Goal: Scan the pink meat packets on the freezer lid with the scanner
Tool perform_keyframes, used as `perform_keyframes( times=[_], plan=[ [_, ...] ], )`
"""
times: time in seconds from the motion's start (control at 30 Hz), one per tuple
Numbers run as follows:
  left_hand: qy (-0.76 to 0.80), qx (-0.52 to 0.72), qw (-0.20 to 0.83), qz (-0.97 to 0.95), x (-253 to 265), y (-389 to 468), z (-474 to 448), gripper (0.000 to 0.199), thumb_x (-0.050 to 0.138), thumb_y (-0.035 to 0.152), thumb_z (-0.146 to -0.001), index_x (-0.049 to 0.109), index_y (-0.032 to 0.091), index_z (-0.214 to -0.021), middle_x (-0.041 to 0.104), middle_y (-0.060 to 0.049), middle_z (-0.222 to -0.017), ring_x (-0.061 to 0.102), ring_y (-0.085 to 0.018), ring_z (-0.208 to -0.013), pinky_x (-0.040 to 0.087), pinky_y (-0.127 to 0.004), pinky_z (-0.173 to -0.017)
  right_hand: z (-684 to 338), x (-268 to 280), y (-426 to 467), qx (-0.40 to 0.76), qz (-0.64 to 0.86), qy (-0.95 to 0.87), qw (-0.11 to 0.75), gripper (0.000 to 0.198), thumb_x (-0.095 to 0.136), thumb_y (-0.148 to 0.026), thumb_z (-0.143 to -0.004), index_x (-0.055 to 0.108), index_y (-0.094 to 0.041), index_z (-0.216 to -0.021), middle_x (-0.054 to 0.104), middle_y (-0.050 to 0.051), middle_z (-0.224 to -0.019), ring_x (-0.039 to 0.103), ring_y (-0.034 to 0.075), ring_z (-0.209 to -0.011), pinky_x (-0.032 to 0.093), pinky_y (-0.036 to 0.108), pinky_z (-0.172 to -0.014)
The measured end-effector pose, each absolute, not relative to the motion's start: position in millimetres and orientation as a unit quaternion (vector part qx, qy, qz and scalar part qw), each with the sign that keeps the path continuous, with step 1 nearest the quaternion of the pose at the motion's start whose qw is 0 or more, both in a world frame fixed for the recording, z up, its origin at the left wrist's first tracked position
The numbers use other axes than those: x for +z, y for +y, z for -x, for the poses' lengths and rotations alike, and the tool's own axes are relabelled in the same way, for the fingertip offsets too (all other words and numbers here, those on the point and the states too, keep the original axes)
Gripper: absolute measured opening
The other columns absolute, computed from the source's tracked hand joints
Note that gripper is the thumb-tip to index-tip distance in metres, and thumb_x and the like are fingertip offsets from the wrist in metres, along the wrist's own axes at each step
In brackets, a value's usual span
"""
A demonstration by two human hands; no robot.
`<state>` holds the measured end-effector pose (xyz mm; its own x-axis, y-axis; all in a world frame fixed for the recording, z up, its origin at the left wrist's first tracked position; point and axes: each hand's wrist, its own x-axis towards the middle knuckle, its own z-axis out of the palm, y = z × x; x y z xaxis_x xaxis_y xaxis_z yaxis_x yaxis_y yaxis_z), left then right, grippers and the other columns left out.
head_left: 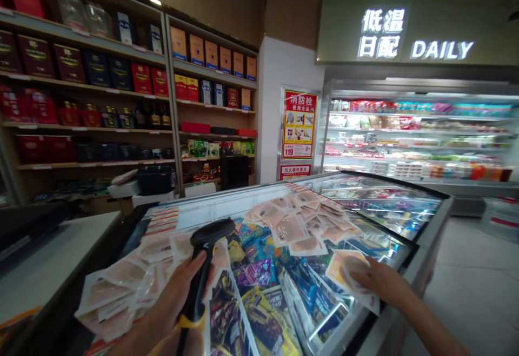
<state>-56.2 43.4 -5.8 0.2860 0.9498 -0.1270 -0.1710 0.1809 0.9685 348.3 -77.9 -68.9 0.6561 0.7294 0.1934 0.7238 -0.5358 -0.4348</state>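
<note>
My left hand point(178, 286) is wrapped around the handle of a black barcode scanner point(211, 233) with a yellow band, its head pointing forward over the glass top of a chest freezer. In my right hand point(375, 277) is a flat clear packet point(341, 266) with pale, round contents, pinched near the freezer's right edge. Beyond both hands lies a loose heap of similar packets point(298, 221) on the glass. Another spread of packets point(121, 288) lies beside and partly behind my left hand and forearm. Fingers of the right hand are partly hidden by the packet.
Under the freezer's glass point(405, 186) are colourful frozen-treat bags point(267, 313) and wire dividers. A pale counter point(68, 259) stands at the left. Shelves of boxes and bottles point(97, 69) line the left wall. A lit refrigerated display point(405, 140) stands behind, right.
</note>
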Motion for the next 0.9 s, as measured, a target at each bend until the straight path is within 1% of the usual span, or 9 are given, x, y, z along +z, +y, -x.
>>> perform_keyframes(
  times=[0.1,0.2,0.27,0.33,0.4,0.53,0.67,0.73,0.9],
  plan=[
    [0.393,0.458,0.654,-0.457,-9,37,44,0.027,0.059,0.040,-0.061,0.050,0.014,-0.067,0.054,0.001,-0.052,0.046,-0.007,-0.043,0.035,-0.017,-0.041,-343,-76,-67,0.052,0.848,-0.440,0.292,0.044,0.058,-0.048,-0.050,0.058,-0.018,-0.082,0.064,0.007,-0.077,0.059,0.022,-0.072,0.041,0.030,-0.064],
    [0.347,0.451,0.678,-0.465,-6,38,34,0.025,0.058,0.037,-0.064,0.050,0.014,-0.066,0.052,0.001,-0.051,0.046,-0.007,-0.043,0.035,-0.018,-0.041,-338,-71,-53,0.029,0.856,-0.372,0.359,0.050,0.061,-0.045,-0.044,0.058,-0.015,-0.084,0.064,0.009,-0.072,0.058,0.025,-0.072,0.041,0.032,-0.064],
    [0.312,0.441,0.699,-0.469,-1,41,28,0.024,0.057,0.036,-0.065,0.049,0.014,-0.066,0.052,0.001,-0.053,0.047,-0.008,-0.045,0.036,-0.020,-0.043,-337,-65,-46,0.058,0.848,-0.315,0.421,0.047,0.059,-0.046,-0.047,0.058,-0.014,-0.082,0.063,0.008,-0.065,0.058,0.026,-0.066,0.041,0.033,-0.060],
    [0.280,0.440,0.714,-0.467,3,45,20,0.021,0.056,0.033,-0.066,0.049,0.014,-0.069,0.053,0.001,-0.057,0.048,-0.008,-0.047,0.037,-0.020,-0.046,-334,-58,-40,0.127,0.812,-0.269,0.502,0.040,0.054,-0.046,-0.052,0.058,-0.014,-0.076,0.061,0.007,-0.057,0.057,0.024,-0.058,0.041,0.032,-0.054],
    [0.259,0.433,0.720,-0.476,5,45,8,0.017,0.052,0.031,-0.068,0.048,0.014,-0.069,0.053,0.001,-0.056,0.047,-0.008,-0.046,0.036,-0.020,-0.045,-323,-49,-32,0.167,0.752,-0.251,0.587,0.036,0.052,-0.044,-0.056,0.057,-0.015,-0.076,0.060,0.005,-0.057,0.056,0.021,-0.054,0.041,0.030,-0.052],
    [0.264,0.399,0.701,-0.528,5,37,-11,0.013,0.048,0.027,-0.068,0.045,0.015,-0.064,0.047,0.003,-0.046,0.041,-0.007,-0.040,0.031,-0.019,-0.042,-281,-33,-3,0.120,0.651,-0.284,0.694,0.037,0.049,-0.045,-0.061,0.055,-0.016,-0.085,0.062,0.003,-0.069,0.056,0.019,-0.064,0.042,0.027,-0.055],
    [0.286,0.373,0.663,-0.583,14,30,-3,0.021,0.053,0.035,-0.065,0.043,0.016,-0.065,0.046,0.005,-0.047,0.039,-0.005,-0.037,0.028,-0.018,-0.039,-242,-31,37,0.080,0.600,-0.312,0.732,0.037,0.042,-0.047,-0.067,0.056,-0.015,-0.079,0.060,0.003,-0.066,0.054,0.017,-0.066,0.040,0.025,-0.055],
    [0.303,0.350,0.648,-0.605,23,28,6,0.026,0.054,0.040,-0.064,0.043,0.016,-0.064,0.047,0.004,-0.048,0.037,-0.005,-0.035,0.026,-0.018,-0.037,-233,-36,54,0.095,0.594,-0.310,0.736,0.037,0.042,-0.047,-0.067,0.056,-0.014,-0.075,0.059,0.003,-0.064,0.053,0.017,-0.065,0.040,0.025,-0.055],
    [0.321,0.308,0.659,-0.606,26,23,6,0.029,0.053,0.044,-0.064,0.045,0.017,-0.067,0.046,0.004,-0.049,0.036,-0.004,-0.035,0.025,-0.017,-0.037,-238,-52,66,0.155,0.600,-0.286,0.731,0.039,0.047,-0.044,-0.063,0.058,-0.011,-0.082,0.062,0.008,-0.079,0.054,0.020,-0.076,0.041,0.026,-0.063]
  ],
)
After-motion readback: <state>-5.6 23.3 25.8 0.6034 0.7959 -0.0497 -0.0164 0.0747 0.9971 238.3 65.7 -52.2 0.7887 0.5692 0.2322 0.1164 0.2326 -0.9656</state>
